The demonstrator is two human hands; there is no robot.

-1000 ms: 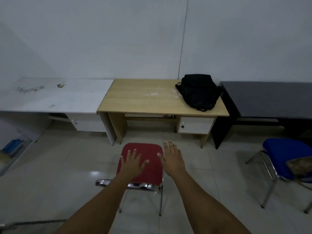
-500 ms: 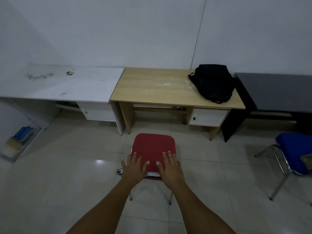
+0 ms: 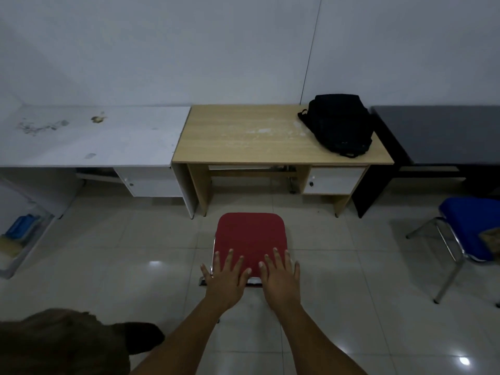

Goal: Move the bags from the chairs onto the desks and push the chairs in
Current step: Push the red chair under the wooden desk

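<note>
Red chair (image 3: 251, 235) rear edge hidden under left hand (image 3: 225, 280), right hand (image 3: 281, 277).

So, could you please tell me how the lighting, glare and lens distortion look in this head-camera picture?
Head view: dim and bluish overall; bright glare spots on the glossy white floor tiles; wide-angle bending curves the light wooden desk and the wall edges; the black backpack shows little detail; the red padded chair seat and both hands stay reasonably sharp.

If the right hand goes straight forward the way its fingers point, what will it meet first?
The right hand already lies flat on the red chair, so it would slide over the seat. Beyond that, probably the wooden desk, though depth is unclear.
</note>
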